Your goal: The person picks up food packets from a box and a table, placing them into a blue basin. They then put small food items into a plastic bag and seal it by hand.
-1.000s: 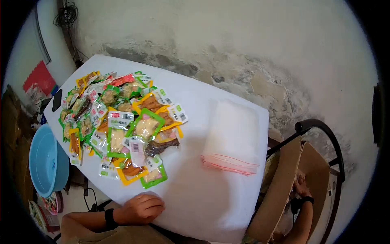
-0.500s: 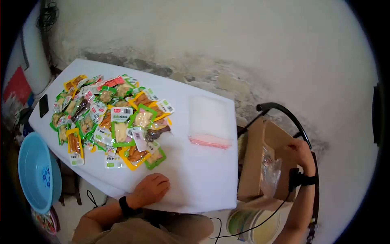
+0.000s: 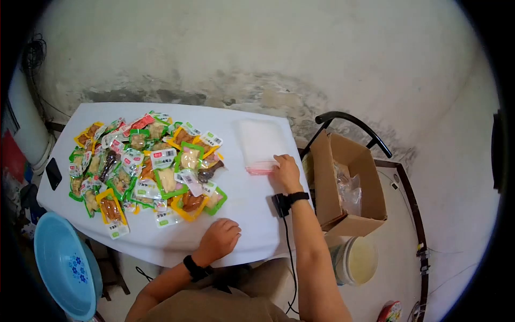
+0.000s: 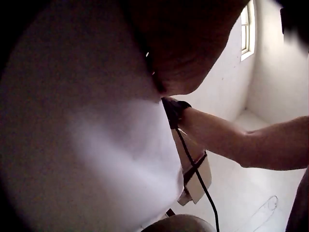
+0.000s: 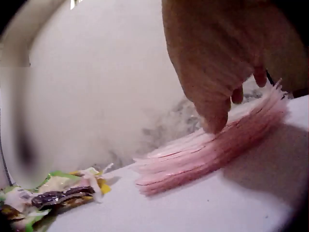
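Note:
My right hand (image 3: 288, 173) reaches onto a stack of clear zip-lock bags (image 3: 262, 140) on the right part of the table. In the right wrist view its fingers point down, and the thumb tip touches the upper side of the stack's red-edged zip end (image 5: 193, 166). By the table's front edge my left hand (image 3: 221, 239) rests on the white cloth, fingers loosely curled and holding nothing. Left of both hands spreads a pile of vacuum-packed snacks (image 3: 170, 180) in green, yellow and red edged packs, among them a dark drumstick (image 3: 209, 173).
Right of the table stands an opened cardboard box (image 3: 370, 188) with clear plastic packs inside, beside a black curved rail (image 3: 357, 119). A white bucket (image 3: 360, 261) is below it. A phone (image 3: 53, 174) lies at the table's left edge, above a blue basin (image 3: 64, 268).
My right hand has come out of the cardboard box and moved left onto the zip-lock bags. My left hand stays by the table's front edge. The head view has shifted right.

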The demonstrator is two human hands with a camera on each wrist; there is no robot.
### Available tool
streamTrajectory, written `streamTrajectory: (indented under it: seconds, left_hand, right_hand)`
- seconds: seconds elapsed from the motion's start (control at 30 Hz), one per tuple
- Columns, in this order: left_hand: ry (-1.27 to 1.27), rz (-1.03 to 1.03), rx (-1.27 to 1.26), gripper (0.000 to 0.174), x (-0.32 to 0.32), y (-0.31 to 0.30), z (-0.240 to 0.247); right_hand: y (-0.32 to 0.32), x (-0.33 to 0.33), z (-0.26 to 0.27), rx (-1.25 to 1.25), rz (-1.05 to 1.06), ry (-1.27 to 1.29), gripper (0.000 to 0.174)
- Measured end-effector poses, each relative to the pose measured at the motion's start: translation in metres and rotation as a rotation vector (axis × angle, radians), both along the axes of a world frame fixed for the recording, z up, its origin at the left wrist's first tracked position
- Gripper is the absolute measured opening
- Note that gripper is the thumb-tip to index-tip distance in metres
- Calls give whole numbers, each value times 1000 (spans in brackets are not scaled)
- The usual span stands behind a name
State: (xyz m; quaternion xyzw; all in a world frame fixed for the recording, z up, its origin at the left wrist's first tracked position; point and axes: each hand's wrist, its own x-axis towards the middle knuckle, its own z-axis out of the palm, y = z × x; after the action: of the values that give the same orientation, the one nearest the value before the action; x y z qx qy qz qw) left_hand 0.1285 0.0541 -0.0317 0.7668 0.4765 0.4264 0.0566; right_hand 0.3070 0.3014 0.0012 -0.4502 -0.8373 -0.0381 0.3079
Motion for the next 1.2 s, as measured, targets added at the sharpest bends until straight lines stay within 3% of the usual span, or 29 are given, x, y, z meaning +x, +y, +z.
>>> streamTrajectory:
  seconds: [0.13, 0.2, 0.3, 0.37, 0.5, 0.6, 0.73, 0.87, 0.93, 1.07, 1.2]
  left_hand:
    - [0, 0, -30, 12, -1, -1, -1]
    - [-30, -9, -26, 11, -1, -2, 1]
    - [-14, 15, 12, 9, 0, -1, -1]
    - [-16, 14, 1, 8, 1, -2, 0]
    - [-23, -5, -73, 9, -1, -2, 0]
    - [-58, -11, -46, 8, -1, -1, -3]
    - [-93, 19, -51, 8, 1, -2, -9]
    - [-254, 85, -67, 17, 0, 1, -15]
    - [-566, 154, -269, 26, -1, 4, -13]
    - [-492, 201, -228, 34, -11, 4, -6]
    - [-255, 137, -153, 38, -19, 17, -14]
  right_hand:
    - [19, 3, -18, -300, -49, -104, 19]
    - [22, 6, -23, -272, -59, -57, 17]
    - [16, 8, -21, -158, -71, 38, 15]
    - [-4, 0, 4, 275, -66, 276, 10]
    - [-28, 3, 27, 411, -29, 398, 5]
    - [-76, 2, 36, 395, 47, 339, 6]
    - [-134, -3, -1, 316, 173, 240, 12]
    - [-181, -13, -39, 122, 142, 251, 12]
    - [-196, -15, -46, -67, 89, 281, 15]
    - [-206, -9, -47, 31, 104, 333, 11]
    - [-206, -2, -48, 36, 37, 293, 6]
